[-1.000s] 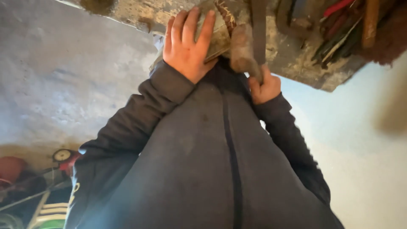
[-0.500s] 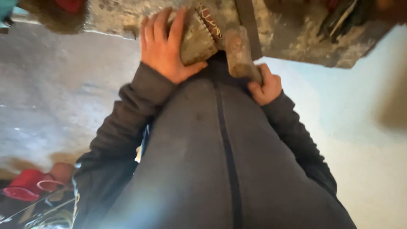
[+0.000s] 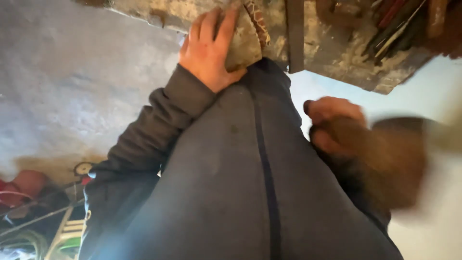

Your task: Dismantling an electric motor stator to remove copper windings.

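My left hand (image 3: 208, 54) lies flat on a tan, leather-like piece with a stitched edge (image 3: 250, 33) and presses it against the worn workbench (image 3: 337, 53). My right hand (image 3: 333, 124) is off the bench, lower right, and closed around a wooden-handled hammer (image 3: 385, 159). The hammer is heavily blurred by motion, so its head cannot be made out. My dark grey zipped jacket (image 3: 240, 183) fills the middle of the view and hides the bench's near edge.
A dark metal bar (image 3: 294, 33) stands on the bench just right of the tan piece. Several hand tools (image 3: 399, 24) lie at the top right. Grey concrete floor (image 3: 62, 86) is on the left, with red items (image 3: 24, 185) and a green-and-white frame (image 3: 67, 233) at the lower left.
My right hand has swung the hammer away from the tan piece, down and to the right. My left hand has stayed on the piece.
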